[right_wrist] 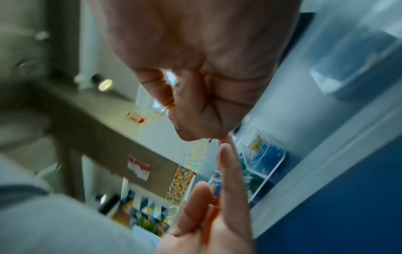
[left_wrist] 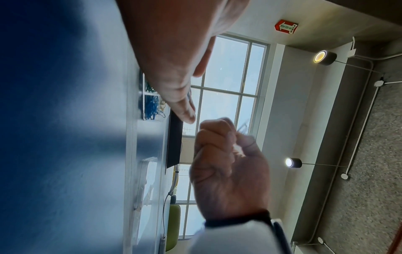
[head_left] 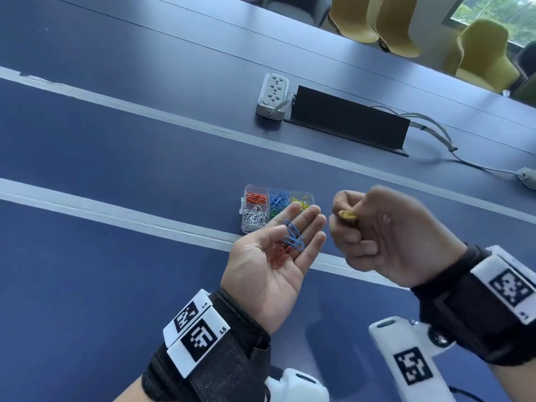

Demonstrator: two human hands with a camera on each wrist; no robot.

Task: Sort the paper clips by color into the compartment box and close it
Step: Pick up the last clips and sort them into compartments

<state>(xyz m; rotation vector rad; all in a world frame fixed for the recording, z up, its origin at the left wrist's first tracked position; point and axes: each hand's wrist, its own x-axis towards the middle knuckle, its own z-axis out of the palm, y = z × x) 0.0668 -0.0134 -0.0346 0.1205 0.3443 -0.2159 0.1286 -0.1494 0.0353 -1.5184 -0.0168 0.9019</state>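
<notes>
A clear compartment box [head_left: 245, 210] lies open on the blue table, with orange, blue, yellow, white and green clips in separate cells. My left hand [head_left: 278, 250] is held palm up just in front of it, fingers straight. On the palm lie blue paper clips [head_left: 293, 237] and orange paper clips [head_left: 280, 256]. To the right, my right hand [head_left: 385, 233] is curled, and its thumb and fingers pinch yellow paper clips [head_left: 347, 214]. In the right wrist view the yellow clips [right_wrist: 166, 104] hang from the fingertips above the box [right_wrist: 276, 165].
A white power strip [head_left: 272, 95] and a black upright panel [head_left: 348, 123] stand farther back, with grey cables [head_left: 441, 134] trailing right. Pale strips [head_left: 116, 216] cross the table. Yellow chairs [head_left: 481, 53] stand beyond the far edge. A clear lid-like piece [left_wrist: 144, 194] lies flat on the table.
</notes>
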